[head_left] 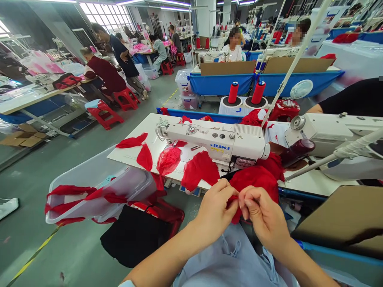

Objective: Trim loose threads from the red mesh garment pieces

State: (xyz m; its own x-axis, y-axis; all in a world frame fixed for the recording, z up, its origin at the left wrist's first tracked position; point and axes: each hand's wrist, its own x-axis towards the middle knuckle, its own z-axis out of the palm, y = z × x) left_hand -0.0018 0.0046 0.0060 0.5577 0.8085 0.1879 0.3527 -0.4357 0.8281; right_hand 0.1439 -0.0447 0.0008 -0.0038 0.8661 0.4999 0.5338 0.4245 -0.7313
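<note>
My left hand is closed, its fingertips pinching a piece of red fabric above my lap. Close beside it, my right hand is also closed, thumb against fingers, at the edge of the same fabric; what lies between those fingertips is hidden. Just beyond my hands stands a white sewing machine on a white table. Red fabric pieces lie on the table in front of it, with a sheer red piece near the needle. A larger red heap sits right of them.
A clear plastic bin with red strips over its rim stands at the left, beside a red stool with black cloth. Two red thread cones stand behind the machine. A cardboard sheet is at the right. Other people sit farther back.
</note>
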